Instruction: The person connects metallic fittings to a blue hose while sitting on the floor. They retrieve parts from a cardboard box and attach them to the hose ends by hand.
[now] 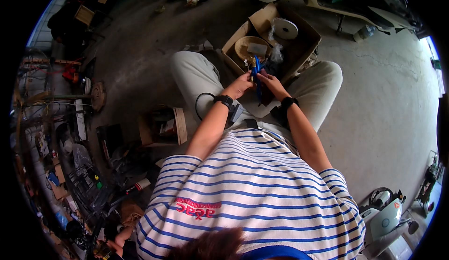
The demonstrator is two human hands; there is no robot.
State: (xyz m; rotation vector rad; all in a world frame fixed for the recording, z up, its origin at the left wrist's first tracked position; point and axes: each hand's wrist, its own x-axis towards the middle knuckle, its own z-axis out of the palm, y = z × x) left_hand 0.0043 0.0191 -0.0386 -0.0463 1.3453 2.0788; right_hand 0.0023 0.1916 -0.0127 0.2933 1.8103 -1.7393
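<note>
"What are the two hands doing?"

"Both are grasping. The left hand has its fingers closed on a slim blue and brass-coloured object, and the right hand pinches its blue part from the other side"

"So where exactly is that object?"

"Between the hands, its upper end pointing away from the body, above the near side of an open brown cardboard box. It is too small to tell what kind of thing it is"

"What does the box hold?"

"Just beyond the hands, a shallow round tan dish; farther off and to the right, a flat white disc with a hole in its middle. A crumpled clear plastic bag lies nearer the right hand"

"And around them?"

"A knee in pale trousers on each side of the hands, and a black band on the left wrist. To the left of the hands and closer to the body stands a smaller open cardboard box, well apart from them on the grey concrete floor"
</note>
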